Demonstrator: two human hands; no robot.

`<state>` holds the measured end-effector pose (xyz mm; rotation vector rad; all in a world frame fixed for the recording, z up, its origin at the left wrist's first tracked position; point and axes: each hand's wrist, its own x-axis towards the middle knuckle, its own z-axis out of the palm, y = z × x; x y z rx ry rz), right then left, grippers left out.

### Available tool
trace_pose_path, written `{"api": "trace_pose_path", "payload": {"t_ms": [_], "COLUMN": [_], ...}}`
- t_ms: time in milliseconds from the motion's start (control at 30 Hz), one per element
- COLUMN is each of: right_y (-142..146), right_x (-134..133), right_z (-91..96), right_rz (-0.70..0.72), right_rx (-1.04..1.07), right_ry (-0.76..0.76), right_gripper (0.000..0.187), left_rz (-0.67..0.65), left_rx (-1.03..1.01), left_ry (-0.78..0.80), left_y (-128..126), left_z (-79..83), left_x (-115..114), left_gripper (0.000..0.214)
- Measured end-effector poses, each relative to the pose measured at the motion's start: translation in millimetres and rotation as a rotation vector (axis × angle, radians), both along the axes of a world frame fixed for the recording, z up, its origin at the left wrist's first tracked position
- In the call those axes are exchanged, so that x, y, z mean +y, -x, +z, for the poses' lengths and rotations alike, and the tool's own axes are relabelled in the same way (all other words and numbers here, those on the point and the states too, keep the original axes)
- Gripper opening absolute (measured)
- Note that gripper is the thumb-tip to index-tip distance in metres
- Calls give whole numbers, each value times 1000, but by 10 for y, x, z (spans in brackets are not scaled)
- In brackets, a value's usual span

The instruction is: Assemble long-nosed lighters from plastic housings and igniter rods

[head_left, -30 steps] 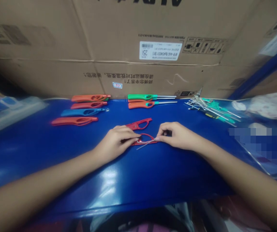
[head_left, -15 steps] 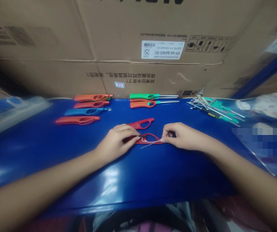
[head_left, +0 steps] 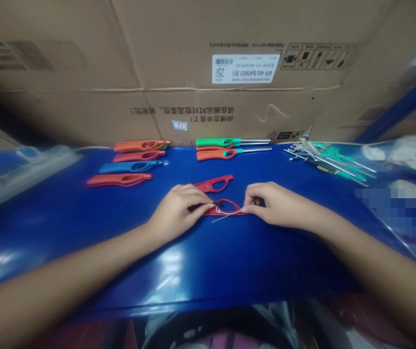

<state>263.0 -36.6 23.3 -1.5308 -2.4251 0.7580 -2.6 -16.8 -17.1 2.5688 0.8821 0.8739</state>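
A red plastic lighter shell half [head_left: 225, 207] lies flat on the blue table [head_left: 200, 261] between my hands. My left hand [head_left: 178, 211] pinches its left end with closed fingers. My right hand [head_left: 273, 203] pinches its right end, where a thin grey wire [head_left: 220, 218] sticks out towards me. A second red shell half [head_left: 215, 183] lies just behind, touching neither hand.
Red, orange and blue lighter shells [head_left: 131, 162] lie in a row at the back left. Green and orange assembled lighters [head_left: 229, 148] rest against a big cardboard box [head_left: 208, 72]. Metal rods with green parts [head_left: 327, 160] are piled at the back right. Clear plastic bags [head_left: 22, 165] sit far left.
Both hands stay on the red shell half; the wire and fingers shift only slightly. The view has drifted a little.
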Motion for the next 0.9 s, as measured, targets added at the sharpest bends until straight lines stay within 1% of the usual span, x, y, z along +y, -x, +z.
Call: {"api": "trace_pose_path", "payload": {"t_ms": [167,300,467,600,667,800,900], "right_y": [-13,-22,-52,-97,-113,-82,-4], "right_x": [4,9,14,17,21,30,32], "right_z": [-10,-7,-9,1,1,-56,-147], "right_rz": [-14,-12,-4,12,67,192,232], "right_rx": [-11,-14,-29,-28,-12,78,91], "right_ry": [0,4,-15,-16,-48,-208,-317], "right_gripper": [14,14,16,15,13,8,12], "left_rz": [12,24,-26,-36,-39,-73,-100], "left_rx": [97,152,247,326,325,186,79], "left_ry": [-145,-206,-277,-262,-237,-132,-80], "left_y": [8,18,24,31,41,53,42], "left_z": [41,60,98,131,113,16,-46], "left_x": [-43,-50,-87,-146,-150,-105,-69], "left_gripper": [14,16,21,27,28,26,33]}}
